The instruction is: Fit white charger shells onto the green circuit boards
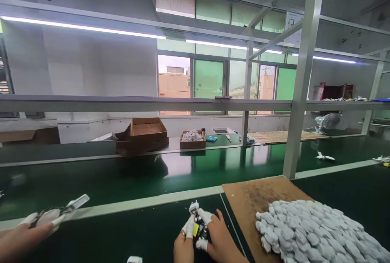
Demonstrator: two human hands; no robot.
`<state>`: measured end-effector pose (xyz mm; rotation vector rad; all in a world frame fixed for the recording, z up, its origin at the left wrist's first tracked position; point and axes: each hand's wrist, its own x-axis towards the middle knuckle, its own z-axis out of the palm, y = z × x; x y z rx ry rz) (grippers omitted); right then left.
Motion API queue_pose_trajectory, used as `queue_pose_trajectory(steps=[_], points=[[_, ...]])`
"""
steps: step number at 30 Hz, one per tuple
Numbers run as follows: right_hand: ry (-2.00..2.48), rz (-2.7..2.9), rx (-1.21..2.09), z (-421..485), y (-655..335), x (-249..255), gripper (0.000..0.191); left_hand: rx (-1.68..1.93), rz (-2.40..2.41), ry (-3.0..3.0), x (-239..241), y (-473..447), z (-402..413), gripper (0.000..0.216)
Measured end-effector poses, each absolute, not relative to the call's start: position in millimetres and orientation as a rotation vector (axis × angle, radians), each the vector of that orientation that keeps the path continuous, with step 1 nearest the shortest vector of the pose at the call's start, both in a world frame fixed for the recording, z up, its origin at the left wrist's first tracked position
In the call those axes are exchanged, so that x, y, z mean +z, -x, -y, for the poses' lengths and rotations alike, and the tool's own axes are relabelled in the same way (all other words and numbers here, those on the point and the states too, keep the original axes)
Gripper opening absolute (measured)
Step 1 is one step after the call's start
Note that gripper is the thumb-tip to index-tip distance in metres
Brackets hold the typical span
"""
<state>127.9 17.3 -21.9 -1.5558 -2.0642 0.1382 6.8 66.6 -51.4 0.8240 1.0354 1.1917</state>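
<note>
Low in the middle, my left hand (185, 240) and my right hand (217, 234) meet over the work surface, with white covers on several fingers. Between them they grip a small charger: a white plug housing (193, 208) with pins pointing up, and below it a circuit board (200, 229) carrying a yellow part. Fingers of both hands are closed around its sides and hide part of the board. Another white piece (134, 259) lies on the dark green surface left of my hands, cut off by the lower edge.
At far left a co-worker's hand (36, 228) holds a white housing (79, 201) with wires. To my right, small white rounded pieces (317, 230) heap on a brown board (243, 192). Beyond run a green conveyor belt (213, 165), cardboard boxes (143, 133) and a metal post (301, 76).
</note>
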Motion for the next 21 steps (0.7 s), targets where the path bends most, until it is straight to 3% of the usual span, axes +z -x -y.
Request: queue_pose_trajectory(steps=[13,21], points=[[1.68,2.01,0.101,-15.1,-125.6,-14.5,0.053,1.146,-0.975,-0.756,-38.3,-12.2,-63.8,0.021],[1.851,1.969,0.093,-86.3,-141.6,52.7,0.028,1.094,-1.16,-0.966,-56.0,2.0,-88.0,0.013]])
